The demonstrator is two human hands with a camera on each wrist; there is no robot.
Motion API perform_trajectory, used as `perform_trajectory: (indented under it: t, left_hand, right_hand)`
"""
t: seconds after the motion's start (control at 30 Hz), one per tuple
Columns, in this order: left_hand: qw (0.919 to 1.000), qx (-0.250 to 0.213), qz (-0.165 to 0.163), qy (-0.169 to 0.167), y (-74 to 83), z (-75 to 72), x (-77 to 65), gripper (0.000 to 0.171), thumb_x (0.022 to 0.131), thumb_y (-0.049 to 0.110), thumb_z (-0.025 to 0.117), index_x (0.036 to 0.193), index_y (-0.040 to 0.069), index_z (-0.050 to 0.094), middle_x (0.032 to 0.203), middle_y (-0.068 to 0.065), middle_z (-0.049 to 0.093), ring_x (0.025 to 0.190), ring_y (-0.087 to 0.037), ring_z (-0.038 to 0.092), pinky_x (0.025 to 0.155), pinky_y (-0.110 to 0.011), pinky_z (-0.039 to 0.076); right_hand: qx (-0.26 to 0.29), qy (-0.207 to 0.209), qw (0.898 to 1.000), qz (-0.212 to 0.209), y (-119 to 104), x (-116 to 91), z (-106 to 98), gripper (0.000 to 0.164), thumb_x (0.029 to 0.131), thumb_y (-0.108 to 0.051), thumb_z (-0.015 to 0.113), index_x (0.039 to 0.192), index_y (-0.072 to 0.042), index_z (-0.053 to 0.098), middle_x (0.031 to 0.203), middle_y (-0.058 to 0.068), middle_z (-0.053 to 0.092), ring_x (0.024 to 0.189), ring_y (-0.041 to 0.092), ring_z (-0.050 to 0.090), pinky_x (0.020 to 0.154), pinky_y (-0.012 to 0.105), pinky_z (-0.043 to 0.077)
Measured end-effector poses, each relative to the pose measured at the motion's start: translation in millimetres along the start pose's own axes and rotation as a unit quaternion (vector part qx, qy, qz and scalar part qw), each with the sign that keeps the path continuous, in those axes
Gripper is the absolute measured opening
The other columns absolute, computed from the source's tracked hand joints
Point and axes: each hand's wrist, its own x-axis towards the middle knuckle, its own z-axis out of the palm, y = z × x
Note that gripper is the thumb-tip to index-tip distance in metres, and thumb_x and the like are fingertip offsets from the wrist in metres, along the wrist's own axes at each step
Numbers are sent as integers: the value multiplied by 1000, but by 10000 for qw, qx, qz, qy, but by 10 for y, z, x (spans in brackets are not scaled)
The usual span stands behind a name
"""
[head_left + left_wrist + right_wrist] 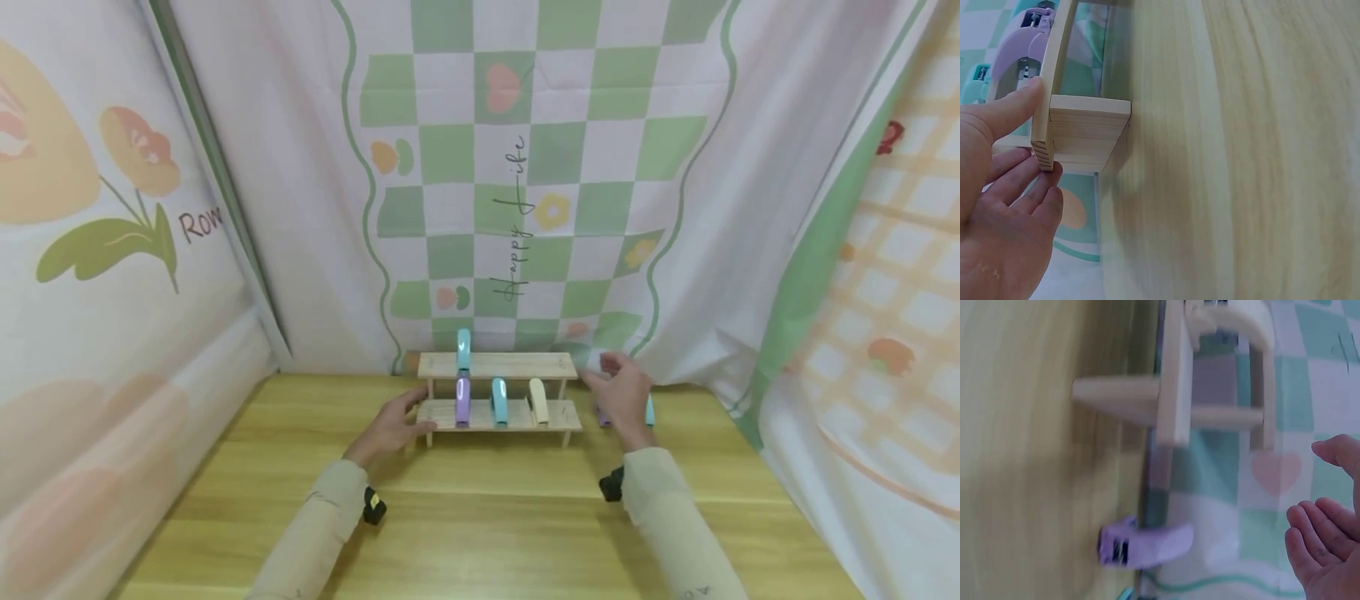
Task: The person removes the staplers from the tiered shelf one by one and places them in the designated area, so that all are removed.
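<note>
A two-tier wooden rack (517, 365) stands at the back of the table. On its upper board sits a teal stapler (463, 350); along the lower board stand a purple stapler (462, 404), another teal stapler (499, 402) and a cream stapler (537, 402). My left hand (393, 427) grips the lower board's left end, thumb on top and fingers beneath. Off the rack's right end, my right hand (626, 396) hovers with loosely bent fingers and nothing in them. Partly hidden behind it are a second purple stapler (1147, 545) and a teal item (650, 411) on the table.
The wood-grain table (495, 533) spreads in front of the rack. Behind it hangs a green-and-white checked cloth (502, 208), close to the rack's back. Printed curtains (112, 375) enclose the left and right sides.
</note>
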Motion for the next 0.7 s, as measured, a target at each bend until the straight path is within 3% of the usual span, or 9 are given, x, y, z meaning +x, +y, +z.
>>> perform_trajectory:
  t: [0.37,0.57,0.7]
  left_hand:
    - [10000,-41,-27,-4,-28,11,10,76,98,21,76,160,-1,38,166,-24,42,154,-49,37,129,-63,32]
    - [10000,8,-10,32,-17,6,28,75,98,21,77,159,-3,39,164,-24,44,153,-47,40,129,-61,33]
    - [10000,23,-7,35,-32,0,26,75,98,21,77,159,-2,40,164,-24,44,152,-47,41,129,-61,34]
  right_hand:
    - [486,-674,9962,-270,-653,-122,670,50,91,-29,83,130,0,69,130,22,72,125,39,68,109,53,58]
    - [850,-708,9930,-407,-991,-212,1055,45,89,-23,85,126,-1,72,128,22,74,120,37,70,106,50,60]
    - [898,-721,9929,-284,-1119,-281,1260,43,90,-25,84,125,-3,73,125,20,75,119,34,70,104,49,61]
